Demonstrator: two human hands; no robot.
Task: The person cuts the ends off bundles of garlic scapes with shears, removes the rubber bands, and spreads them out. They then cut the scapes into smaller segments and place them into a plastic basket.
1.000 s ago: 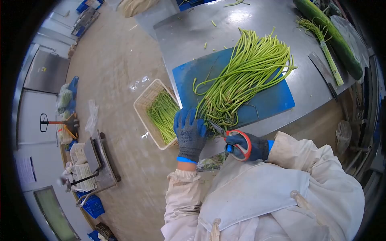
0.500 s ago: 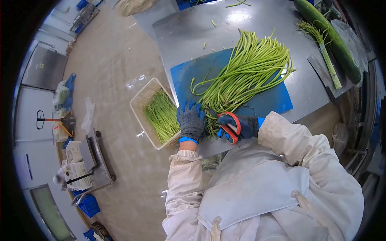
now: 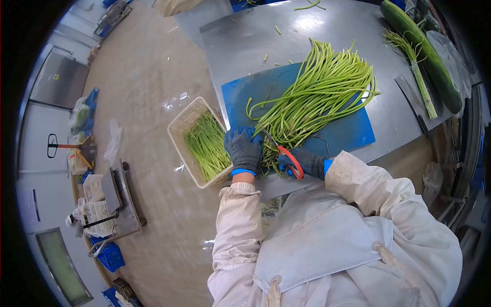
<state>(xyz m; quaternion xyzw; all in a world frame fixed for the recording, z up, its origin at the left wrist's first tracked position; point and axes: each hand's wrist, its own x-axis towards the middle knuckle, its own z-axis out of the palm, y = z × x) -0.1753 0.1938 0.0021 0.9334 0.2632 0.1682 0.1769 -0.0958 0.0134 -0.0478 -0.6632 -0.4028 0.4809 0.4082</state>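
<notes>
A large heap of long green stalks (image 3: 322, 97), which look like garlic scapes, lies across a blue cutting board (image 3: 240, 97). At the heap's near left end my left hand (image 3: 244, 150), in a dark blue-grey glove, is closed around some stalk ends, its fingers partly hidden. Red-handled scissors (image 3: 290, 159) are gripped in my gloved right hand (image 3: 309, 162). Their blades point up and left, beside my left fingers and against the stalks. Left of my left hand, a cream plastic basket (image 3: 176, 125) holds many thin green stalks (image 3: 204, 146) lying lengthwise.
The steel table (image 3: 230, 51) carries a few short cut pieces (image 3: 277, 29). A knife (image 3: 409, 100), a tied green bunch (image 3: 420, 84) and a long green gourd (image 3: 434, 64) lie at its right. A cart (image 3: 125, 204) stands on the floor at left.
The scissors have turned, and their blades now reach up-left into the stalks beside my left hand. My left hand stays at about the same place on the stalk ends.
</notes>
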